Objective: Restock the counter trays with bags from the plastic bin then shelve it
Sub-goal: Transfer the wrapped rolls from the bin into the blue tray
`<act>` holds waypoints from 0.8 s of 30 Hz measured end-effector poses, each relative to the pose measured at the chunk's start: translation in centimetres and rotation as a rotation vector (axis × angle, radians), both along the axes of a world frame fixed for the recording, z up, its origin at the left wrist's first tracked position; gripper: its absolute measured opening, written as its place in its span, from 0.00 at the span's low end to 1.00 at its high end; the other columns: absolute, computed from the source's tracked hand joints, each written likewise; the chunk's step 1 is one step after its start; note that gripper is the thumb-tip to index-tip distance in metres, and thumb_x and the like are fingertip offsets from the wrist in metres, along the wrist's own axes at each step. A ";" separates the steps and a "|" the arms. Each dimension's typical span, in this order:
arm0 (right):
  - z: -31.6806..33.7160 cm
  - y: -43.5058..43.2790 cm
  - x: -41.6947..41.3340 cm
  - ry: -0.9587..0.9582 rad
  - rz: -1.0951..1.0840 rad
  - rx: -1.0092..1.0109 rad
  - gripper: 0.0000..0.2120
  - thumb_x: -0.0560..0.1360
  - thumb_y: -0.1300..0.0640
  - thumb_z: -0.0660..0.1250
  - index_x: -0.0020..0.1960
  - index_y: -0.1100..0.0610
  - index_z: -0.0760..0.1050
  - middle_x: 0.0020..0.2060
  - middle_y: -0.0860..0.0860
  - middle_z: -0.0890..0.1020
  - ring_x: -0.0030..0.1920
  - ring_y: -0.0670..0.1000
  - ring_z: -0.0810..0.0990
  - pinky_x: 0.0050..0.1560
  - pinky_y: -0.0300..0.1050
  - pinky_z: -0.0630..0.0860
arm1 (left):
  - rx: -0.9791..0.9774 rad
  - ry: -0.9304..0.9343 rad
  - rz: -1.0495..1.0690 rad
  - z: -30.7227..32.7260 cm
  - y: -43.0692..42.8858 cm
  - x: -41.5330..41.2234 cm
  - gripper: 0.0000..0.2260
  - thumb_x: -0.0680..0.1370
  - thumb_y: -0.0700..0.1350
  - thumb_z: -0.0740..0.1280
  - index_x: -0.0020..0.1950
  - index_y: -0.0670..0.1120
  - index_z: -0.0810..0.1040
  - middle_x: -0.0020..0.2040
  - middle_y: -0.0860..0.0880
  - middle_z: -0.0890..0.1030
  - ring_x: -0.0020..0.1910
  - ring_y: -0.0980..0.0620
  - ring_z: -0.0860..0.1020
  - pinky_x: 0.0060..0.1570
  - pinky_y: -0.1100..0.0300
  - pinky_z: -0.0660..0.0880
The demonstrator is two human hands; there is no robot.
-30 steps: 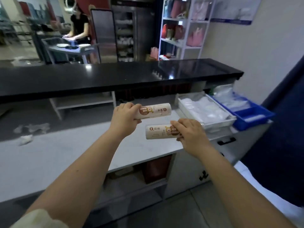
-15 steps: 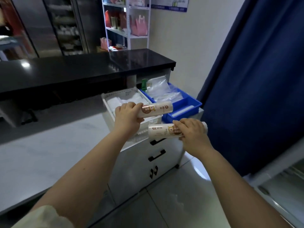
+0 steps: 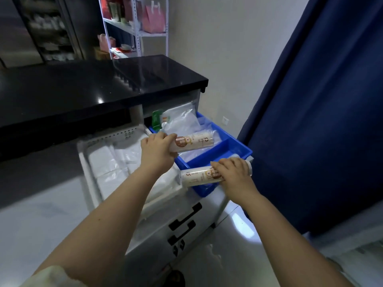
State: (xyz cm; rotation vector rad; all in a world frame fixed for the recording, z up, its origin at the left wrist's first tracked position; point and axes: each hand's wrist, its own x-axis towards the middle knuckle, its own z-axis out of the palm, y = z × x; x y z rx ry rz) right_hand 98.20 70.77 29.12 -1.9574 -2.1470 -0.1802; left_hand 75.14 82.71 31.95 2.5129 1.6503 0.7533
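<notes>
My left hand (image 3: pixel 157 151) grips a white roll of bags (image 3: pixel 195 143) with a brown label, held over the blue tray (image 3: pixel 222 151). My right hand (image 3: pixel 234 175) grips a second roll of bags (image 3: pixel 199 176) of the same kind, low over the blue tray's front compartment. The blue tray holds clear plastic bags (image 3: pixel 182 121) at its back. Beside it on the left stands a white perforated tray (image 3: pixel 116 135) filled with folded white bags (image 3: pixel 112 164). Both trays sit on the grey counter (image 3: pixel 41 206). No plastic bin shows.
A black upper counter (image 3: pixel 99 90) overhangs the trays' back. Below the trays are white drawers with black handles (image 3: pixel 185 218). A dark blue curtain (image 3: pixel 321 121) hangs close on the right. A white shelf rack (image 3: pixel 136 27) with pink bags stands behind.
The view swung right and closer to the trays. Both hands carried their rolls from over the grey counter to above the blue tray; the right roll now sits low at its front compartment.
</notes>
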 end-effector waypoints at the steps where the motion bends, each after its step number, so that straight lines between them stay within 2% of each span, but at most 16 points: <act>1: 0.0 1.5 0.4 0.011 -0.005 0.000 0.31 0.71 0.58 0.70 0.70 0.45 0.64 0.63 0.46 0.71 0.61 0.50 0.59 0.65 0.44 0.47 | -0.014 -0.007 -0.004 -0.1 1.6 0.7 0.24 0.71 0.50 0.72 0.67 0.54 0.72 0.60 0.48 0.75 0.60 0.44 0.70 0.59 0.47 0.61; 4: -0.5 5.9 1.8 0.051 -0.012 -0.015 0.30 0.70 0.61 0.70 0.69 0.46 0.66 0.62 0.47 0.72 0.60 0.49 0.59 0.64 0.42 0.46 | -0.041 -0.008 -0.012 -0.7 6.0 2.7 0.25 0.70 0.52 0.72 0.66 0.56 0.72 0.59 0.49 0.75 0.59 0.45 0.70 0.58 0.48 0.62; 9: -1.9 10.5 5.2 0.088 -0.033 -0.095 0.30 0.70 0.62 0.70 0.69 0.46 0.67 0.63 0.46 0.72 0.62 0.50 0.62 0.69 0.46 0.49 | -0.093 -0.009 -0.018 -2.2 10.2 5.0 0.26 0.70 0.53 0.72 0.67 0.56 0.72 0.59 0.50 0.75 0.58 0.46 0.70 0.58 0.48 0.62; 13: -2.6 13.6 7.4 0.104 0.079 -0.282 0.32 0.69 0.65 0.67 0.67 0.41 0.66 0.64 0.43 0.70 0.65 0.50 0.63 0.72 0.50 0.52 | -0.124 -0.008 -0.005 -3.4 11.5 6.7 0.26 0.70 0.53 0.72 0.67 0.55 0.72 0.59 0.50 0.76 0.59 0.46 0.70 0.61 0.46 0.62; 18: -4.3 16.2 8.4 0.117 0.254 -0.416 0.28 0.71 0.53 0.68 0.66 0.37 0.62 0.63 0.41 0.66 0.66 0.50 0.60 0.69 0.54 0.57 | -0.142 0.010 0.067 -4.4 11.5 9.0 0.26 0.70 0.54 0.72 0.67 0.56 0.71 0.59 0.50 0.75 0.59 0.46 0.70 0.61 0.47 0.61; 24: -5.2 17.8 10.4 0.109 0.428 -0.452 0.29 0.72 0.53 0.67 0.68 0.36 0.59 0.61 0.42 0.63 0.62 0.51 0.58 0.65 0.48 0.58 | -0.181 -0.030 0.284 -4.6 9.9 10.7 0.26 0.68 0.52 0.74 0.66 0.57 0.73 0.57 0.52 0.76 0.58 0.47 0.71 0.59 0.49 0.62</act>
